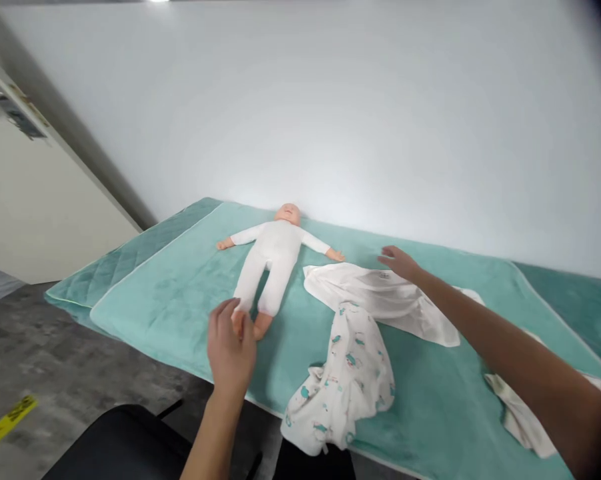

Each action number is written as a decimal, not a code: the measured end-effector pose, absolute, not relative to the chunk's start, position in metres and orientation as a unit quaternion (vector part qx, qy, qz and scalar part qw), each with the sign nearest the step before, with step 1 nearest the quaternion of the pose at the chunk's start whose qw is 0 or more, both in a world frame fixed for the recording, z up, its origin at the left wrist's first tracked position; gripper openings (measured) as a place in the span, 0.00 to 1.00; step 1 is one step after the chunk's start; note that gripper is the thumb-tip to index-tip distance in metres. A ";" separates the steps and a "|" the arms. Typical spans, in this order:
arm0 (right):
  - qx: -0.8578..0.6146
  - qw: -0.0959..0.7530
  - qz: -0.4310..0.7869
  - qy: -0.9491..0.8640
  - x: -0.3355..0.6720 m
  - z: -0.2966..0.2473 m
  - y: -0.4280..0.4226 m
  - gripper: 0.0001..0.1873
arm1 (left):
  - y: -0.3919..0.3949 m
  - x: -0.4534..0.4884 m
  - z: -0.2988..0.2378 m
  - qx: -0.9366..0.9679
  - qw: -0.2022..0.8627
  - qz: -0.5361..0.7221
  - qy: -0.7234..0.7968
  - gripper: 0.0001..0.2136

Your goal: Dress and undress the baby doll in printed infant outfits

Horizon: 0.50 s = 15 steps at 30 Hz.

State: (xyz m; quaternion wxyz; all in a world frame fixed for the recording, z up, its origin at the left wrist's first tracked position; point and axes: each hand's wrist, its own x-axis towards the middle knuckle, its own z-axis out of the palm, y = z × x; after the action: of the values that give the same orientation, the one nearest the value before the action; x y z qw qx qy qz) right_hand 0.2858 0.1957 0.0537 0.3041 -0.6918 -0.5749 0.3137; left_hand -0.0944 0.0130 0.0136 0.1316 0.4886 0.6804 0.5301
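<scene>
The doll (275,243) has a soft white body, long white sleeves and legs, and a smooth pinkish head, hands and feet; it lies on its back on the green bed cover (170,287), head close to the pale wall (360,120), arms stretched out to either side, legs a little apart and pointing toward the wearer. There is one doll, with two arms and two legs. To the right of it lie one plain white cloth (375,290), spread flat with a small dark print, and one white patterned garment (353,373) dotted with teal figures, crumpled and reaching over the near edge. Pale fabric (523,417) shows beside the right forearm, partly hidden, so its pieces cannot be counted. Two hands are in view: the left hand (233,350), thumb parted from loosely curved fingers, overlaps one of the doll's feet, and contact cannot be told; the right hand (400,262) is loosely spread above the plain white cloth's far edge.
</scene>
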 end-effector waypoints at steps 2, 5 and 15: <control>-0.719 0.308 0.283 -0.555 0.323 0.058 0.153 0.27 | 0.017 -0.059 0.012 0.518 0.195 0.527 0.645 0.15; -0.750 0.318 0.255 -0.522 0.359 0.056 0.101 0.21 | 0.024 -0.005 0.012 0.619 0.235 0.379 0.647 0.18; -0.487 0.441 0.362 -0.661 0.330 0.060 -0.027 0.18 | 0.002 0.075 0.034 0.559 0.449 0.380 0.585 0.14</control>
State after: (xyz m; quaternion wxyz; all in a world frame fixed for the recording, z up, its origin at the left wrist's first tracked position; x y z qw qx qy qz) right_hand 0.3302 -0.0273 0.0605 0.4413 -0.4869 -0.6609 0.3625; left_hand 0.0751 0.0016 0.0341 0.4489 0.5587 0.5848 0.3799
